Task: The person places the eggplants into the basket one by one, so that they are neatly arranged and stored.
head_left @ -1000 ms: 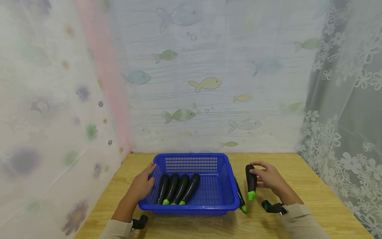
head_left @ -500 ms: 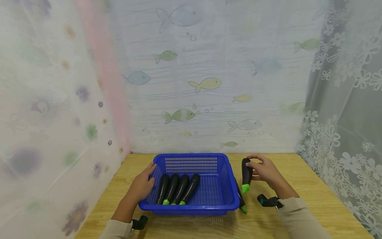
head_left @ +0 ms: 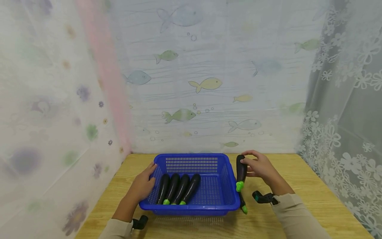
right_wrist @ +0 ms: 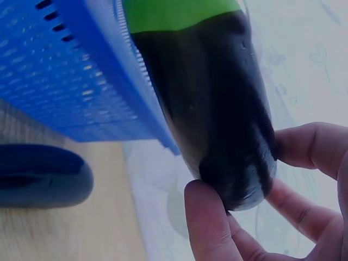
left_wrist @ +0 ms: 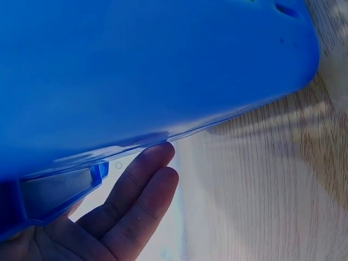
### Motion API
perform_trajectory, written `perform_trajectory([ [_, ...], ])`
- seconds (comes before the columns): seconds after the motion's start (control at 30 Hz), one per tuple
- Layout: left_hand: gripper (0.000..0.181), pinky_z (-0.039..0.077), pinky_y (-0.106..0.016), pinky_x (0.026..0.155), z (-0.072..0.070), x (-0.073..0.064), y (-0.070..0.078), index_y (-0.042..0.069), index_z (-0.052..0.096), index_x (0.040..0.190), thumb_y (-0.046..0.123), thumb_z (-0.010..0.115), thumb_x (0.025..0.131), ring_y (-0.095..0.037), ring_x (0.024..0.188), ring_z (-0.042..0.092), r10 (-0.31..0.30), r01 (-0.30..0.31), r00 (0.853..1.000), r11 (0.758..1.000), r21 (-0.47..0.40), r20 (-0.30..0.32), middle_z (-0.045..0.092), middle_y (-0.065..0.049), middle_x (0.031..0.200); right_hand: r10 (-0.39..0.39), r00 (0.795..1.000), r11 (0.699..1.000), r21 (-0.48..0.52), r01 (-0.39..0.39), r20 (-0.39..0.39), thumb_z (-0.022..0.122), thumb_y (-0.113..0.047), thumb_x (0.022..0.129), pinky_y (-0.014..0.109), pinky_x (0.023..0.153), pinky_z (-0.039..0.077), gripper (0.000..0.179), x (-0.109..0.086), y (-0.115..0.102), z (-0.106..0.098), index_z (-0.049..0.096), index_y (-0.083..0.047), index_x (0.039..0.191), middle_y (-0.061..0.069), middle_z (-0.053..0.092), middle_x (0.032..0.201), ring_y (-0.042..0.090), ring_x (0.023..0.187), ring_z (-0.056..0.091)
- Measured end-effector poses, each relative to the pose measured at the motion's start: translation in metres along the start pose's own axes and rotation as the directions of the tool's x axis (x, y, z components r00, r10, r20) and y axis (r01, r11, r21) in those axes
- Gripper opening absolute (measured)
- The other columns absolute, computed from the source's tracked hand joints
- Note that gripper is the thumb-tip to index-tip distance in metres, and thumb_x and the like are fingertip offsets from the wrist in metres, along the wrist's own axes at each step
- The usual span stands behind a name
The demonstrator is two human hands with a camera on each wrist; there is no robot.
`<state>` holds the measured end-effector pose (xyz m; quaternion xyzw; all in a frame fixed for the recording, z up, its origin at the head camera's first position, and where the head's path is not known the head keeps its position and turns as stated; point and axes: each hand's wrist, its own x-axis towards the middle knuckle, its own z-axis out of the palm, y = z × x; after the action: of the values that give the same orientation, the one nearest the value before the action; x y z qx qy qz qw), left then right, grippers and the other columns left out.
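Observation:
In the head view a blue plastic basket (head_left: 191,207) holds several dark eggplants (head_left: 174,187) with green caps, side by side in its left half. My left hand (head_left: 144,184) grips the basket's left rim; the left wrist view shows two of its fingers (left_wrist: 142,212) extended against the outer wall, the thumb hidden there. Beside the right rim, my right hand (head_left: 260,168) pinches an eggplant (head_left: 241,169) by its rounded dark end, green cap hanging down. From the right wrist, this eggplant (right_wrist: 209,103) shows raised level with the basket's side. Another eggplant (right_wrist: 43,175) lies on the table below.
The wooden table (head_left: 277,219) extends to both sides of the basket. Behind it hangs a pale curtain (head_left: 209,99) with fish prints, and a lace curtain (head_left: 343,149) borders the right side. Black wrist cameras (head_left: 262,197) sit at both sleeves.
My right hand has carried its eggplant left and upward, from apart on the right to right beside the basket's rim. The left hand and basket have stayed put.

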<state>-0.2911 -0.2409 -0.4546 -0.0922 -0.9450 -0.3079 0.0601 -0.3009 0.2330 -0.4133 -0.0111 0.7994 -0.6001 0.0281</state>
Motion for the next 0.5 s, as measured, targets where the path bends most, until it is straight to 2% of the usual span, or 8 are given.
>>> perform_trajectory([
  [0.5,0.061,0.026,-0.060,0.122,-0.002,-0.001,0.003,0.006,0.034,0.161,0.013,0.045,0.101,-0.040,0.154,0.027,-0.007,0.007,1.000,1.000,-0.006,0.002,0.024,-0.010,0.172,0.001,0.999,0.999,-0.034,0.000,0.041,0.066,-0.021,0.098,0.046,0.080,0.063,0.052,0.009,-0.023,0.018,0.050,-0.006,0.145,0.032,0.061,0.130,0.032,0.094,0.076],
])
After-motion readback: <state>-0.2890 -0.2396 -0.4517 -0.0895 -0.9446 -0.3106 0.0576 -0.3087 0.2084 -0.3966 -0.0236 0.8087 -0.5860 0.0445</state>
